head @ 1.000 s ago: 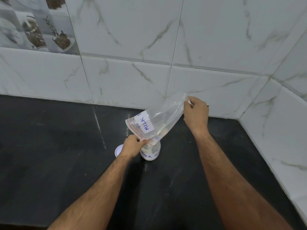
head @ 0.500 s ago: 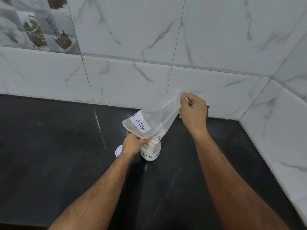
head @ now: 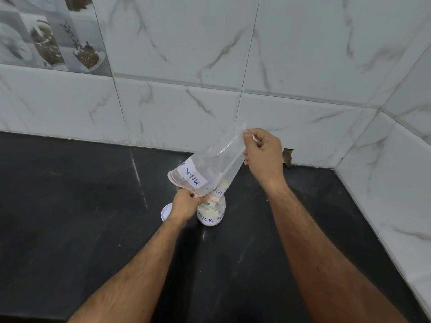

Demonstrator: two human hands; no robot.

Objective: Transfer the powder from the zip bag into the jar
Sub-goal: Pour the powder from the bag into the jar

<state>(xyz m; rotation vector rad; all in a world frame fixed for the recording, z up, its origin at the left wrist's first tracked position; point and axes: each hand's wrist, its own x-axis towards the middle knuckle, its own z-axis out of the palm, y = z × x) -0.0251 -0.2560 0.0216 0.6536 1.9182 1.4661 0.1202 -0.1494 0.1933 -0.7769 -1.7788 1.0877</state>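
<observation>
A clear zip bag [head: 210,166] with a white "MILK" label hangs tilted, mouth down, over a small glass jar [head: 211,214] on the black counter. The jar carries a handwritten "MILK PO" label and holds white powder. A little powder lies in the bag's low corner at the jar's mouth. My left hand [head: 184,205] pinches the bag's red-striped zip edge just left of the jar. My right hand [head: 262,152] pinches the bag's raised bottom corner, up and to the right.
The jar's white lid [head: 166,212] lies flat on the black counter [head: 70,206], partly behind my left hand. Marble-look wall tiles [head: 186,101] close off the back and the right side. A small chipped hole [head: 288,157] shows at the wall's base.
The bag has folded in a bit steeper over the jar, its mouth edge shifting slightly left and down. My right hand keeps the corner raised; both hands stay on the bag.
</observation>
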